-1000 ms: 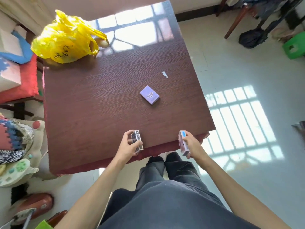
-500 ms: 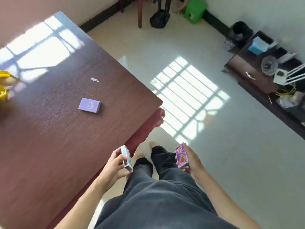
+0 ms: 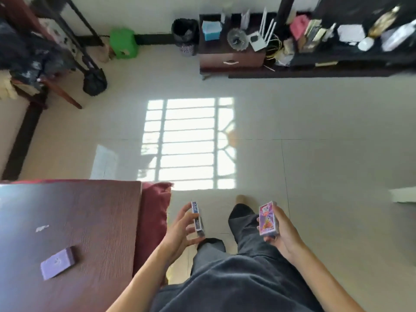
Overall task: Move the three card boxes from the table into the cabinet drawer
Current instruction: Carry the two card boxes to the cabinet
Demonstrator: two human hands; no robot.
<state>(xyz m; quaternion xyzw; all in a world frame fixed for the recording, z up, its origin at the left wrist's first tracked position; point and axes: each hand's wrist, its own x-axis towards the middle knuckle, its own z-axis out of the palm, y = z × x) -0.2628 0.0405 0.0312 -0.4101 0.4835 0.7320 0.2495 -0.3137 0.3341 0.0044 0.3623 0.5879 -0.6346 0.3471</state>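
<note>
My left hand [image 3: 180,228] grips a blue card box [image 3: 197,218] on edge, held over the floor just right of the table. A pink and purple card box [image 3: 267,218] stands upright in my right hand [image 3: 281,235], face toward me. A third, lilac card box [image 3: 57,262] lies flat on the dark wooden table [image 3: 94,212] at the lower left. Across the room, against the far wall, stands the dark cabinet [image 3: 231,54], its drawer [image 3: 230,61] with a pale handle closed.
Tiled floor with a sunlit window pattern [image 3: 189,143] lies between me and the cabinet. A black bin [image 3: 184,34] and green stool [image 3: 123,42] stand left of it. A chair with a black bag [image 3: 94,79] is at the left. A cluttered shelf [image 3: 349,41] runs right.
The view has swung from the table toward the cabinet; the table now sits at the lower left. Both hands still hold their boxes, now clear of the table edge.
</note>
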